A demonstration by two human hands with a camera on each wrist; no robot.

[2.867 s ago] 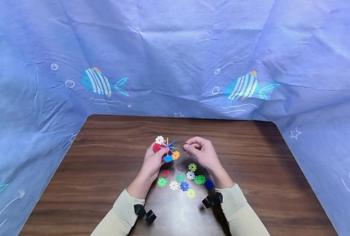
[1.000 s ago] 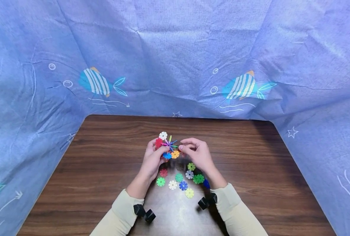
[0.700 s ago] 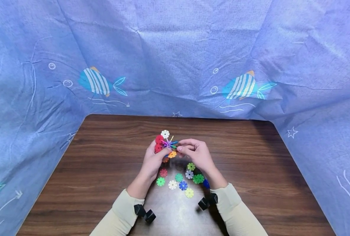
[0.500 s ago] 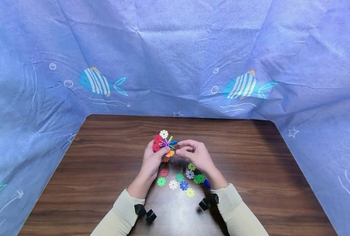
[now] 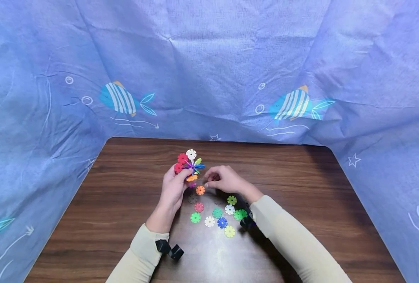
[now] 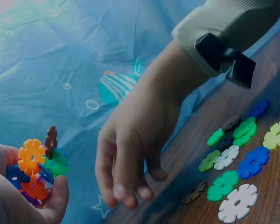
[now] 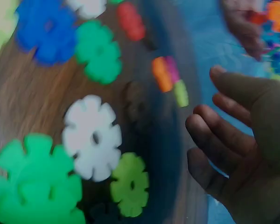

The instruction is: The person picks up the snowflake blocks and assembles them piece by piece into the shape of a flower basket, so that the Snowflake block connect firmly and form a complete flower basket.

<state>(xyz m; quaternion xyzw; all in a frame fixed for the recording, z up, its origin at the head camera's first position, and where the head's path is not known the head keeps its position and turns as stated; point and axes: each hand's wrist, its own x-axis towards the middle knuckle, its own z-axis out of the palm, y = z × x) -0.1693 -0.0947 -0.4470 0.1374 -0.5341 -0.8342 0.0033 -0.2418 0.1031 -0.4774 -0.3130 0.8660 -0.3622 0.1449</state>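
My left hand [image 5: 174, 186] holds a cluster of interlocked notched plastic discs [image 5: 182, 158] above the table, thumb on its near side. White, red, blue, orange and other colours show in it; the palm hides part of it. In the left wrist view, orange and green discs stick out beyond the fingers. My right hand [image 5: 225, 180] hovers to the right of the cluster, apart from it. Its fingers are loosely bent with nothing between them, as the right wrist view also shows. Below its fingertips a loose orange disc [image 5: 200, 190] lies beside a magenta disc [image 5: 193, 184].
Several loose notched discs lie nearer the person, among them a white disc [image 5: 209, 221], a blue disc [image 5: 222, 223], a yellow disc [image 5: 229, 231] and a red disc [image 5: 199, 207]. The brown wooden table [image 5: 301, 188] ends at a blue fish-print cloth [image 5: 209, 78].
My right hand has left the cluster and dropped toward the table, leftward. The left hand has carried the cluster left and away from the person. The loose orange disc is more exposed.
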